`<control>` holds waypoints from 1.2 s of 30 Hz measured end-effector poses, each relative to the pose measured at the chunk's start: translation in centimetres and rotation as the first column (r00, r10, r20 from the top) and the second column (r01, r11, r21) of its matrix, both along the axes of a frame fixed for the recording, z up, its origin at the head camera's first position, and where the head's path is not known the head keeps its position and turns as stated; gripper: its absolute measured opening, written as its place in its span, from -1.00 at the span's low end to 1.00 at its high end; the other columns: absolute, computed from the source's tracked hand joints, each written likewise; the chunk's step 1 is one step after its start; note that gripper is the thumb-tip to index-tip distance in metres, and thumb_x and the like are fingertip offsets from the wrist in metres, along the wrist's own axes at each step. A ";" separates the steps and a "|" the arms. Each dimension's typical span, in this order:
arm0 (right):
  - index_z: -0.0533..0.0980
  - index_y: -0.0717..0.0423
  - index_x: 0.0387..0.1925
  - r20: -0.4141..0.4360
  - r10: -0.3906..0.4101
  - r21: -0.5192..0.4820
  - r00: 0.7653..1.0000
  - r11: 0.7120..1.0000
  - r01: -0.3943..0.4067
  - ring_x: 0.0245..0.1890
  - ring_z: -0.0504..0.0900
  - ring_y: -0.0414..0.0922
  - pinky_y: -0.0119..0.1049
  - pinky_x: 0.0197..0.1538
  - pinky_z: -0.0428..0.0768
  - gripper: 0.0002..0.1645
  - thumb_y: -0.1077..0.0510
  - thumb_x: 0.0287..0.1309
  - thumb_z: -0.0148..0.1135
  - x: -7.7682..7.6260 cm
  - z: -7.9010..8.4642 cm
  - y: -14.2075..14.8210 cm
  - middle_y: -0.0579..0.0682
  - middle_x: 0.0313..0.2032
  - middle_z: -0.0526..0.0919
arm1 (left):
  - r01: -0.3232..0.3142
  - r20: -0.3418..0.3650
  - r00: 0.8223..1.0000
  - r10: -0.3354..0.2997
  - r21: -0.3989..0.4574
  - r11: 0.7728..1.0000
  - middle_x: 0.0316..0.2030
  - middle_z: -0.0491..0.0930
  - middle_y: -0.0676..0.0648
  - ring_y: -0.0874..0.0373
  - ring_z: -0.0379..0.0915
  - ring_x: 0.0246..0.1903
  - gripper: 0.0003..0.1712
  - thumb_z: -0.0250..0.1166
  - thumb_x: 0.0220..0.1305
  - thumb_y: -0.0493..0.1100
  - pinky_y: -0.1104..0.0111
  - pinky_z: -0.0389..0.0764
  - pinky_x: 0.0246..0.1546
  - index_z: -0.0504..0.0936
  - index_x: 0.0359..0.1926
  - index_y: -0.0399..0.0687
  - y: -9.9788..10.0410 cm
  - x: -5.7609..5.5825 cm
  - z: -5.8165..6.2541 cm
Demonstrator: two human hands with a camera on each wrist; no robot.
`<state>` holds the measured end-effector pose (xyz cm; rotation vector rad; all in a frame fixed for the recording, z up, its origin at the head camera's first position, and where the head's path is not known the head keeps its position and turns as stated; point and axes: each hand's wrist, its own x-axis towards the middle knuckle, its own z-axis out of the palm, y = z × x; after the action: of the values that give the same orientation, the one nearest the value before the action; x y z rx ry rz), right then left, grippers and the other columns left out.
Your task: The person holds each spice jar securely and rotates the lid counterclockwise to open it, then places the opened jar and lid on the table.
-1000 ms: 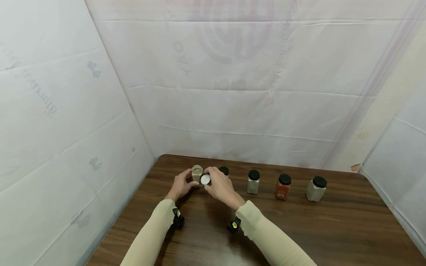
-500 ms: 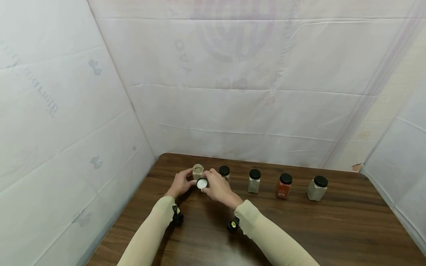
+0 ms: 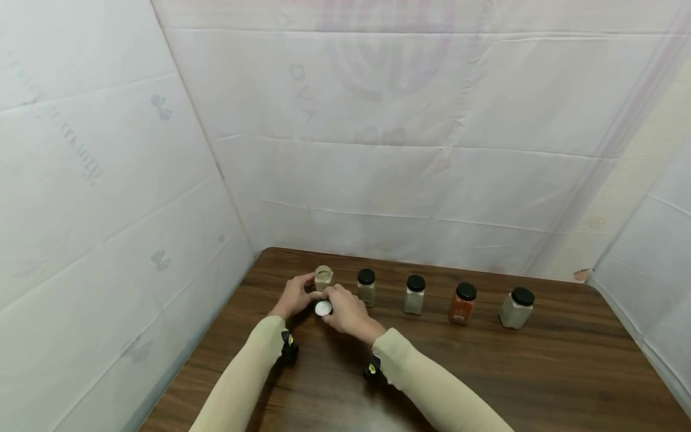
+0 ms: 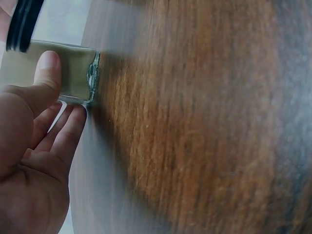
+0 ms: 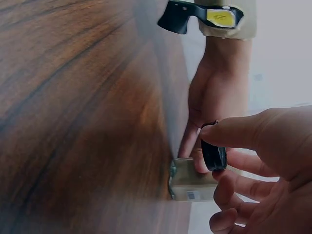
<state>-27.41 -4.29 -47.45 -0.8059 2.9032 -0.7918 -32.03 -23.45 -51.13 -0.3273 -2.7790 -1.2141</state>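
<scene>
An uncapped glass spice jar (image 3: 323, 278) of pale tan powder stands upright near the table's back left. My left hand (image 3: 294, 296) grips it from the left; in the left wrist view the thumb lies across the jar's side (image 4: 73, 73) with fingers behind. Between thumb and fingers, my right hand (image 3: 348, 310) pinches a black lid (image 5: 214, 152), its white inside (image 3: 324, 308) turned up toward the head camera. The lid is held in front of the jar, below its open mouth in the head view.
To the right, a row of black-capped jars stands on the brown wooden table (image 3: 335, 390): a tan jar (image 3: 366, 288), a pale jar (image 3: 414, 296), a red-orange jar (image 3: 462, 305) and a whitish jar (image 3: 516, 309). White sheeting (image 3: 345, 180) rises behind the table and at its sides.
My right hand has drawn the lid away from the jar's side, toward me and slightly left. The left hand keeps its grip on the jar. More of the capped tan jar shows now.
</scene>
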 end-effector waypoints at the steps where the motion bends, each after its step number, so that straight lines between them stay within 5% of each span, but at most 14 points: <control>1: 0.59 -0.03 0.10 -0.003 0.000 0.007 1.000 1.000 0.000 -0.20 0.65 -0.09 -0.22 -0.30 0.63 -0.52 0.05 0.18 0.54 0.0 -0.1 -0.2 -0.05 0.00 0.59 | -0.005 0.001 1.000 0.005 -0.003 1.000 0.07 0.71 -0.19 -0.10 0.63 0.11 -0.44 0.47 0.26 -0.28 0.01 0.60 0.15 0.61 0.28 -0.15 0.0 0.0 0.0; 18: 0.62 -0.07 0.04 0.029 -0.022 0.105 0.999 0.994 0.018 -0.24 0.67 -0.03 -0.14 -0.35 0.62 -0.50 -0.07 0.09 0.59 0.0 -1.7 -2.0 -0.07 -0.10 0.65 | -0.003 -0.030 1.000 0.002 -0.012 1.000 0.01 0.73 -0.21 -0.11 0.65 0.09 -0.41 0.52 0.21 -0.28 0.00 0.59 0.16 0.61 0.26 -0.25 0.1 -0.1 0.4; 36: 0.64 -0.06 0.01 0.037 -0.040 0.126 0.999 0.991 0.035 -0.29 0.65 -0.07 -0.13 -0.34 0.64 -0.50 -0.10 0.07 0.59 0.2 -2.9 -2.5 -0.09 -0.19 0.64 | -0.021 0.019 1.000 0.021 -0.016 1.000 0.12 0.69 -0.18 -0.12 0.60 0.16 -0.39 0.52 0.22 -0.19 -0.03 0.55 0.20 0.61 0.30 -0.13 0.2 0.2 0.3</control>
<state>-27.24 -6.77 -50.35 -0.7178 2.9061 -0.6128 -31.82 -23.26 -50.86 -0.2885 -2.8024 -1.1968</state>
